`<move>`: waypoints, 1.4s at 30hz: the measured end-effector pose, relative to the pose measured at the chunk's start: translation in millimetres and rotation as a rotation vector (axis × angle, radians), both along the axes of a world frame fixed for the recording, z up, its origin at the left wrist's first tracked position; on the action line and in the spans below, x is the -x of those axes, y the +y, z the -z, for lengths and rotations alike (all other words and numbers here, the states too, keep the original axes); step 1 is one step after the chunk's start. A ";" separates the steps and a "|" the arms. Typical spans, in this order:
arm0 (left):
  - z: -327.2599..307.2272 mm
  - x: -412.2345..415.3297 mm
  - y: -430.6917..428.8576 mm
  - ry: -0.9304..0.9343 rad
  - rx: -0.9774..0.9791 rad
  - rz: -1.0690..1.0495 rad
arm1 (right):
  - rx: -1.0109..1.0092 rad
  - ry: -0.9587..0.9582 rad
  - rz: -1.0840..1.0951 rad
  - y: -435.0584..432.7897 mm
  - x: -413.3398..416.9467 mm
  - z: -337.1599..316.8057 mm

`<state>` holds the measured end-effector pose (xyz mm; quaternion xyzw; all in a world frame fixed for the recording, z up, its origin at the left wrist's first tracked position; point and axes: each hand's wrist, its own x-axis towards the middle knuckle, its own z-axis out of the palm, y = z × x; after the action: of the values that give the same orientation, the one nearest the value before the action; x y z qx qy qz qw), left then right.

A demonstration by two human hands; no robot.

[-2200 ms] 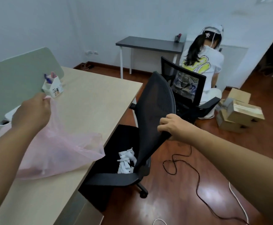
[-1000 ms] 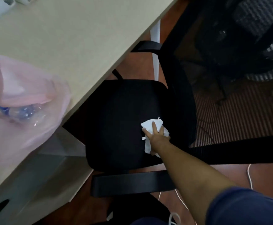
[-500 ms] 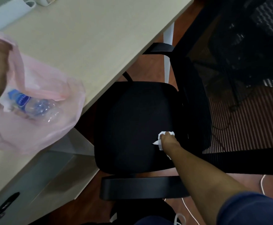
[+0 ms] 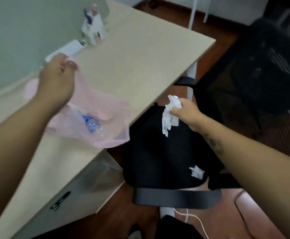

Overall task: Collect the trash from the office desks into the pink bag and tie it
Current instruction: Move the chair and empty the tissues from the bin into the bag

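1. Currently the right hand (image 4: 187, 112) has its fingers curled round a crumpled white tissue (image 4: 171, 114), held above the black chair seat (image 4: 158, 152), just off the desk (image 4: 140, 54) edge.
2. Left hand (image 4: 56, 80) grips the top of the pink bag (image 4: 97, 107), which lies slumped on the desk with its bottom overhanging the edge. A clear plastic bottle (image 4: 93, 125) shows through the film.
3. Handling, as judged: the tissue is near weightless, soft and easily torn. A loose tail hangs below the fist, so a fuller gather would be safer. The bag film looks thin, limp and slick, and is best taken at the mouth rim.
4. A second white scrap (image 4: 196, 172) lies on the seat, not yet collected.
5. Not established: the left hand covers the bag mouth, so its opening cannot be judged. Its fingertips are blurred, and any further contents are indistinct.
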<state>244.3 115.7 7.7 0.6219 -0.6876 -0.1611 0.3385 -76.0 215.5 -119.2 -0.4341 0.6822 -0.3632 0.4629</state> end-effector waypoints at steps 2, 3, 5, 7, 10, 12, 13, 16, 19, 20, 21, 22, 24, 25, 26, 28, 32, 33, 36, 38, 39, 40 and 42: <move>-15.8 -0.7 5.1 -0.035 0.047 -0.047 | 0.133 -0.073 -0.020 -14.9 -37.1 -32.0; -23.0 -1.2 5.1 -0.023 0.036 -0.076 | 0.196 -0.083 -0.007 -20.8 -59.0 -45.7; -31.2 -12.7 0.2 0.008 0.031 -0.125 | 0.365 -0.058 0.019 -29.0 -104.1 -71.4; -39.6 -18.6 0.7 0.004 0.045 -0.143 | 0.528 0.005 -0.024 -29.6 -140.7 -87.0; -46.9 -29.5 1.0 -0.009 0.060 -0.159 | 0.659 0.008 -0.195 -28.7 -186.1 -92.1; -51.9 -36.9 2.7 -0.015 0.056 -0.168 | 0.680 -0.022 -0.302 -34.3 -212.5 -86.5; -52.8 -41.3 3.4 -0.009 0.046 -0.173 | 0.693 -0.026 -0.362 -41.3 -224.9 -80.1; -52.1 -53.0 8.5 0.008 0.005 -0.190 | 0.498 0.135 -0.647 -70.6 -247.3 -56.4; -49.0 -61.5 14.2 0.019 -0.040 -0.219 | 0.263 0.261 -0.867 -79.8 -248.3 -40.3; -48.4 -63.0 15.8 0.040 -0.049 -0.234 | 0.288 0.285 -0.860 -79.2 -247.2 -37.9; -47.7 -64.9 16.3 0.064 -0.054 -0.250 | 0.327 0.285 -0.842 -77.4 -247.9 -36.8; -48.3 -65.8 17.0 0.080 -0.060 -0.267 | 0.380 0.274 -0.825 -73.3 -250.0 -37.7; -49.7 -65.5 17.6 0.092 -0.070 -0.277 | 0.512 0.259 -0.817 -62.5 -258.0 -38.5; -50.5 -64.9 17.2 0.101 -0.072 -0.275 | 0.572 0.251 -0.792 -56.8 -263.1 -40.1; -52.1 -64.3 17.0 0.112 -0.069 -0.273 | 0.610 0.238 -0.780 -51.8 -267.7 -43.3; -55.9 -63.6 16.9 0.130 -0.058 -0.273 | 0.610 0.206 -0.818 -50.1 -273.9 -46.6; -56.9 -64.0 17.7 0.105 -0.051 -0.266 | 0.366 0.472 -1.041 -61.2 -267.7 -32.3; -54.9 -63.9 18.0 0.101 -0.059 -0.263 | 0.349 0.455 -0.982 -63.1 -260.5 -28.3; -44.5 -58.7 19.7 0.108 -0.102 -0.246 | 0.467 0.409 -0.736 -63.5 -230.4 -19.5; -34.3 -50.4 20.9 0.113 -0.134 -0.221 | 0.538 0.460 -0.617 -59.8 -205.7 -15.5; -29.5 -46.4 21.2 0.102 -0.144 -0.207 | 0.574 0.483 -0.544 -57.0 -192.6 -13.6; -24.5 -42.4 21.3 0.079 -0.152 -0.196 | 0.596 0.497 -0.459 -54.1 -178.1 -9.3; -14.8 -34.2 21.7 0.029 -0.156 -0.164 | 0.539 0.525 -0.287 -43.7 -143.7 3.2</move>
<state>278.5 137.4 22.4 0.6982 -0.6146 -0.1950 0.3111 67.8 171.8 -122.4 -0.7086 0.5903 -0.3375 0.1883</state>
